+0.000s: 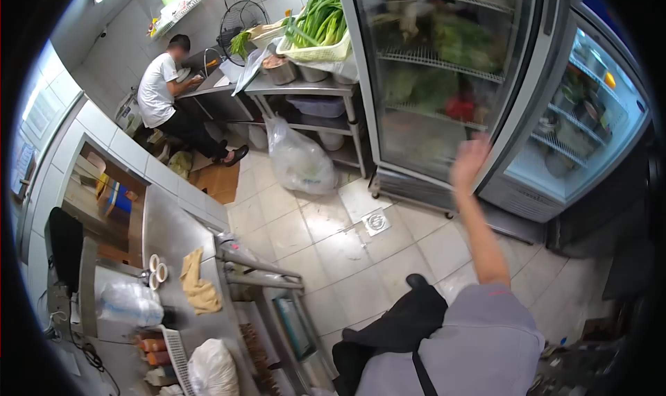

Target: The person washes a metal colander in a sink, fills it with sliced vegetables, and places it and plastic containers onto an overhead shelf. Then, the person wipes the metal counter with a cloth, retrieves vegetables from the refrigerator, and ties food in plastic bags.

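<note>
My right arm stretches up from a grey sleeve, and my right hand point(471, 161) is at the lower right part of a tall glass-door fridge point(429, 101), overlapping the edge of its door frame. Blur smears the fingers, so their grip and whether they touch the door cannot be made out. Behind the glass, leafy greens point(472, 42) and something red point(459, 108) sit on wire shelves. A second, lit glass-door fridge point(565, 129) stands just right of the hand. My left hand is out of view. A black apron point(395, 326) hangs over my front.
A person in a white shirt point(158, 87) sits at the back left. A steel table point(305, 88) bears a basket of green vegetables point(319, 49); a plastic bag point(298, 160) hangs beside it. At left, a steel counter point(173, 233) holds a yellow cloth point(199, 281). A drain point(375, 222) is in the tiled floor.
</note>
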The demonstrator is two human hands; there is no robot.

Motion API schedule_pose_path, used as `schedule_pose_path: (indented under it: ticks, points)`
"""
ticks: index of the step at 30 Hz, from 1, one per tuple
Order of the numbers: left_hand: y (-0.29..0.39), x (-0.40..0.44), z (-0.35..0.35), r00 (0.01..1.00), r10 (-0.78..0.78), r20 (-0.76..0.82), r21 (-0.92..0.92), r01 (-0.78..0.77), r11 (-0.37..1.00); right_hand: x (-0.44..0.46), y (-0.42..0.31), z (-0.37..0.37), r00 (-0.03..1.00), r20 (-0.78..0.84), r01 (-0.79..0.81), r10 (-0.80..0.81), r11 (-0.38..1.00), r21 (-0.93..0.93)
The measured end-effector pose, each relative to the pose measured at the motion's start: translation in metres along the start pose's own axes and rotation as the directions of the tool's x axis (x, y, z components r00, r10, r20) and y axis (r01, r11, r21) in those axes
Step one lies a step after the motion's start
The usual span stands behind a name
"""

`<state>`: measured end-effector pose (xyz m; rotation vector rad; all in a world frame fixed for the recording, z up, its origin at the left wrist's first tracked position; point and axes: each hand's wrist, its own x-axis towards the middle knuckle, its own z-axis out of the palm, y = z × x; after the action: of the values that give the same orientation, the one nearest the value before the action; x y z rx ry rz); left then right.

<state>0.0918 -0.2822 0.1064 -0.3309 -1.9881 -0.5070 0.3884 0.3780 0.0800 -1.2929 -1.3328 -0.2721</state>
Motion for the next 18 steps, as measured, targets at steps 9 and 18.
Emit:
schedule_pose_path:
  ticks: [9, 18]
  points:
    - [0.223, -0.041, 0.048, 0.732, -0.116, 0.672, -0.15, 0.288, 0.946, 0.237, 0.238, 0.075, 0.832, 0.146, -0.527, 0.536, 0.678, 0.512]
    - [0.29, -0.07, 0.038, 0.513, 0.203, 0.834, -0.434, 0.384, 0.815, 0.25, 0.24, 0.09, 0.642, 0.346, -0.666, 0.684, 0.274, 0.694]
